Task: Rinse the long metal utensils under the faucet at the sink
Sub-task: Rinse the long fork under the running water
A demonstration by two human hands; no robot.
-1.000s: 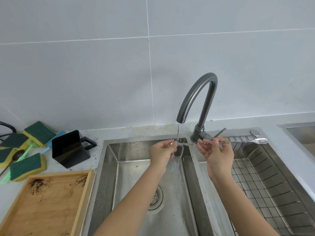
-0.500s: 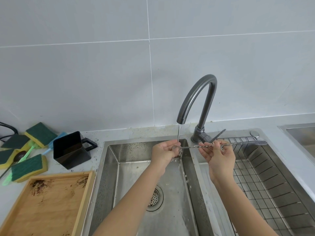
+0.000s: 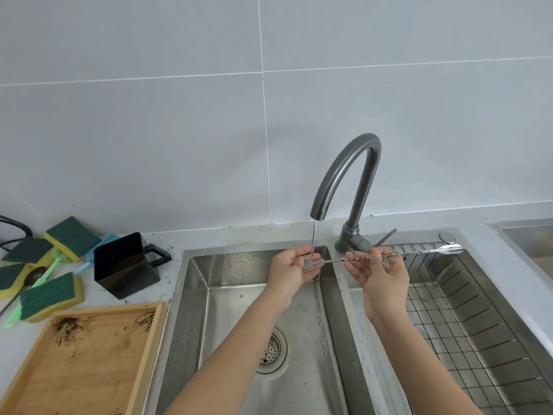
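A long thin metal utensil [image 3: 419,253] with a twisted shaft and a small fork end lies nearly level across the sink divider. My left hand [image 3: 291,269] pinches its left end right under the thin water stream from the dark curved faucet [image 3: 348,175]. My right hand [image 3: 380,272] holds the shaft near its middle between fingertips. The fork end [image 3: 450,250] sticks out to the right over the drying rack. The utensil's left tip is hidden by my left fingers. Both hands are over the steel sink [image 3: 239,295].
A wire rack [image 3: 466,319] fills the right basin. On the left counter stand a black square cup [image 3: 125,265], several green-yellow sponges [image 3: 48,295] and a wooden tray [image 3: 86,360] with dark crumbs. A drain strainer [image 3: 270,351] sits in the left basin.
The utensil has slid a little to the right through my hands, and the fork end has turned flat into view again. Both hands stayed under the faucet.
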